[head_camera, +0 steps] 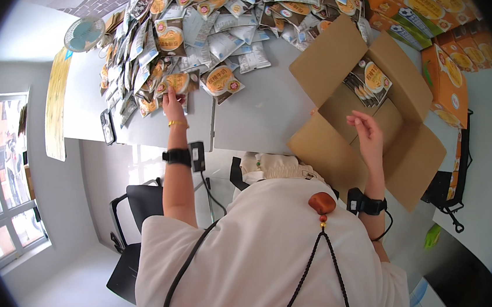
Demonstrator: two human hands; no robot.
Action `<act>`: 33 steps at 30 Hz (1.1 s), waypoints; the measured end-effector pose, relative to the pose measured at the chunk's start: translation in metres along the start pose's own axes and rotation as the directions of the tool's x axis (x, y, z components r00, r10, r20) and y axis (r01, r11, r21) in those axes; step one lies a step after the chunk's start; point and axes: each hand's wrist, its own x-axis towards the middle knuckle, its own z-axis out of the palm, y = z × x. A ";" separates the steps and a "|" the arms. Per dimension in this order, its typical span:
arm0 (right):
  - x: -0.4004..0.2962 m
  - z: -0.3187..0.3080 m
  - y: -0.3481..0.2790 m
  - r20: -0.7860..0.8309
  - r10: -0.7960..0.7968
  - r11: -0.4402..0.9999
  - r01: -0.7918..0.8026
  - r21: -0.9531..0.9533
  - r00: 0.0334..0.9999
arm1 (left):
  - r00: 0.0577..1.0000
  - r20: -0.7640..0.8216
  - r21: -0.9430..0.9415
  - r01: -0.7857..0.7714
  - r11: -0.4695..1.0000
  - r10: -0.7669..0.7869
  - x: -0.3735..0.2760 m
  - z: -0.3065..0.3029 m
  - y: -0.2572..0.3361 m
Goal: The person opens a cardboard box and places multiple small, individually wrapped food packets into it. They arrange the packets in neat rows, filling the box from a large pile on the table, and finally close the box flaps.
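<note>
My left hand (173, 103) pinches the lower edge of a brown printed food packet (180, 83) at the near edge of a big heap of packets (217, 29). Another brown packet (221, 82) lies face up just right of it, on the grey table. Above the near side of an open cardboard box (323, 63), my right hand (366, 132) is raised with its fingers loosely bent and nothing in them. Inside the box, several packets (373, 78) stand in a row against the far wall, the end one showing its printed front.
Orange printed cartons (430, 1) are stacked at the far right, with another orange carton (447, 83) beside the box. A smartphone (107, 127) lies at the table's left edge, and a small fan (84, 34) stands behind. A black chair (138, 206) is at lower left.
</note>
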 end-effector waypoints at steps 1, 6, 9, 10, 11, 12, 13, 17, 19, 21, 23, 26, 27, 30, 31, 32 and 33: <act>-0.001 0.000 0.000 0.011 0.001 1.000 -0.001 0.021 1.000 | 0.994 0.084 0.080 -0.073 0.994 0.066 -0.014 0.004 0.015; 0.003 0.005 -0.014 0.093 -0.006 0.994 -0.004 0.106 0.996 | 0.760 0.649 0.264 -0.269 0.926 0.035 -0.056 0.038 0.093; 0.012 0.011 -0.025 0.162 -0.116 0.953 0.064 0.297 0.980 | 0.505 0.863 0.120 -0.198 0.973 -0.003 -0.077 0.086 0.122; 0.014 0.013 -0.038 0.199 -0.095 0.927 0.013 0.376 0.975 | 0.382 0.921 0.129 -0.104 0.986 -0.081 -0.087 0.106 0.132; 0.015 0.015 -0.050 0.238 -0.079 0.892 -0.038 0.451 0.968 | 0.309 0.940 0.165 -0.041 0.985 -0.145 -0.100 0.126 0.139; 0.014 0.016 -0.053 0.262 -0.040 0.875 -0.092 0.476 0.964 | 0.219 0.954 0.204 0.019 0.979 -0.204 -0.113 0.148 0.143; 0.015 0.016 -0.056 0.291 -0.008 0.852 -0.147 0.503 0.957 | 0.130 0.957 0.251 0.070 0.965 -0.259 -0.126 0.165 0.144; 0.011 0.011 -0.051 0.178 0.194 0.906 -0.246 0.344 0.965 | -0.167 0.946 0.237 -0.224 0.945 -0.276 -0.159 0.237 0.109; 0.007 0.007 -0.034 0.033 0.118 0.795 -0.114 0.595 0.992 | -0.200 0.938 0.253 -0.159 0.954 -0.282 -0.181 0.263 0.096; 0.002 -0.005 -0.023 -0.036 0.202 0.731 -0.126 0.670 0.979 | -0.237 0.936 0.231 -0.145 0.962 -0.261 -0.200 0.279 0.080; -0.005 -0.017 -0.009 -0.083 0.225 0.696 -0.101 0.711 0.971 | -0.282 0.936 0.164 -0.180 0.970 -0.211 -0.215 0.289 0.062; -0.016 -0.026 0.006 -0.179 0.273 0.630 -0.035 0.775 0.945 | -0.292 0.925 0.169 -0.257 0.952 -0.244 -0.217 0.307 0.043; -0.019 -0.029 0.010 -0.214 0.289 0.606 -0.005 0.796 0.933 | -0.294 0.912 0.204 -0.276 0.939 -0.284 -0.219 0.312 0.038; -0.018 -0.044 0.026 -0.225 0.370 0.356 0.086 0.930 0.901 | -0.176 0.861 0.488 0.026 0.873 -0.476 -0.242 0.314 0.019; -0.017 -0.048 0.029 -0.236 0.394 0.306 0.115 0.945 0.888 | -0.132 0.822 0.569 0.145 0.809 -0.554 -0.248 0.312 0.010; -0.016 -0.052 0.031 -0.243 0.418 0.255 0.144 0.956 0.875 | -0.181 0.793 0.608 0.190 0.770 -0.581 -0.245 0.315 -0.022; -0.015 -0.057 0.036 -0.252 0.447 0.204 0.176 0.963 0.858 | -0.154 0.786 0.617 0.119 0.778 -0.599 -0.248 0.318 -0.035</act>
